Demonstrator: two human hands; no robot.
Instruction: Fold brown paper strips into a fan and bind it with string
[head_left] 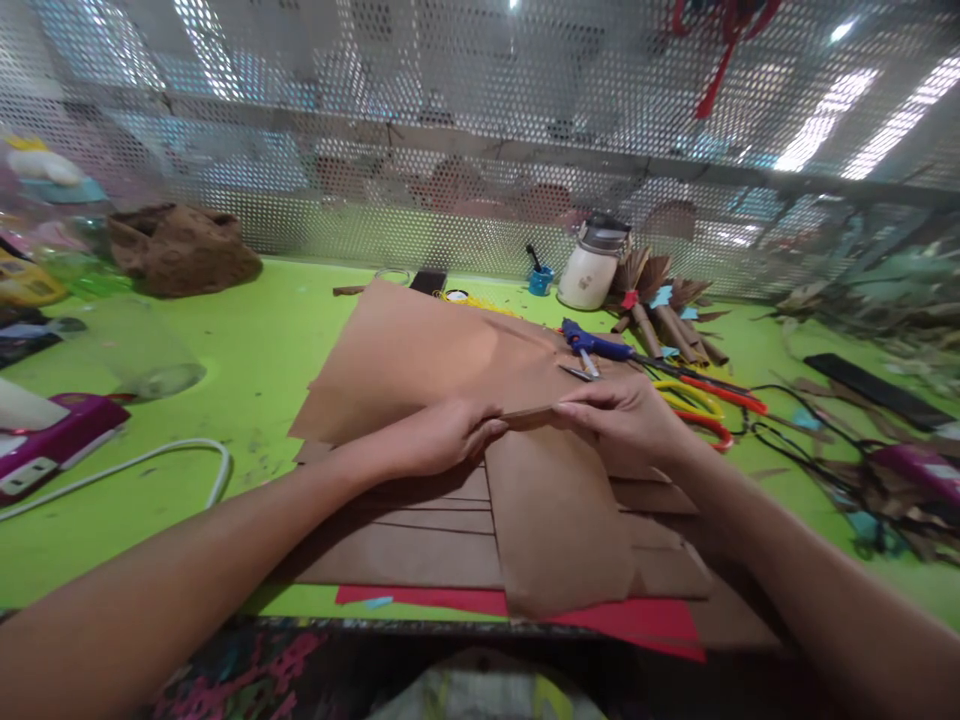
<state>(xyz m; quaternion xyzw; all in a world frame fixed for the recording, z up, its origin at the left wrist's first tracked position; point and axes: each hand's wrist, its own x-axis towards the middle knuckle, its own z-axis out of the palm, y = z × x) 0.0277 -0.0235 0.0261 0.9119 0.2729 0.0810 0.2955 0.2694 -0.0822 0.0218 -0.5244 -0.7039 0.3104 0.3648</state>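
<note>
A sheet of brown paper (562, 520) hangs down over the front of a stack of brown sheets, its upper edge folded into a narrow strip. My left hand (450, 437) pinches the left end of that strip. At the other end, my right hand (622, 415) holds it between thumb and fingers. Behind my hands lies a larger brown sheet (405, 350), spread at an angle. Strips of brown paper (435, 555) overlap under my left wrist, and red paper (660, 625) shows at the table's front edge. A blue glue gun (600, 345) rests just beyond my right hand.
Scissors with orange and yellow handles (705, 400) lie right of the glue gun. A white lidded jar (592, 270) and bundled brown paper rolls (667, 320) stand at the back. At left are a clear plastic cup (150, 350), a purple power strip (60, 445) and a white cable (172, 447).
</note>
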